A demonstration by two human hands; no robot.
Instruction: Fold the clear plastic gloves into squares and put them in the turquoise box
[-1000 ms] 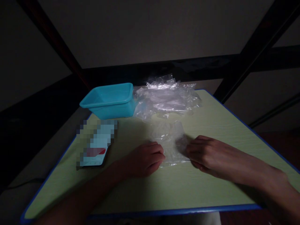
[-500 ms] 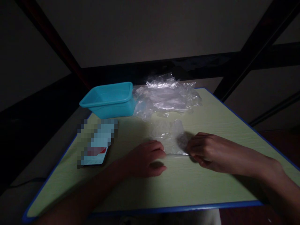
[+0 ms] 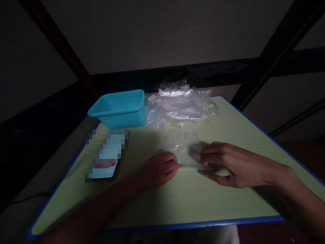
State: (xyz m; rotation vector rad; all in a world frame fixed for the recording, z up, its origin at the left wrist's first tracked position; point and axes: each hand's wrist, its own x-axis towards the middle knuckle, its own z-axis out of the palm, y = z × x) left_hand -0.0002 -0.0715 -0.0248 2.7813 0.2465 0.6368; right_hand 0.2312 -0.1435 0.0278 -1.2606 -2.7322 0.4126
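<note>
A clear plastic bag (image 3: 186, 147) lies flat on the table in front of me, its near edge running between my hands. My left hand (image 3: 161, 169) is closed at the bag's near left corner, thumb and fingers pressed together there. At the near right corner, my right hand (image 3: 225, 164) has its thumb apart from its fingers. Its fingertips rest on or just over the bag; which of the two I cannot tell. Beyond the bag is a loose pile of crinkled clear plastic bags (image 3: 181, 105).
A blue plastic basket (image 3: 122, 118) stands at the back left, touching the pile. In front of it lies a phone (image 3: 109, 156) with a lit, blurred screen. The pale table (image 3: 203, 206) has a blue edge, and a wall rises behind it.
My left thumb has come in against the fingers, closing that hand at the bag's edge. My right thumb has moved away from its fingers, opening that hand. The bag has stayed in place.
</note>
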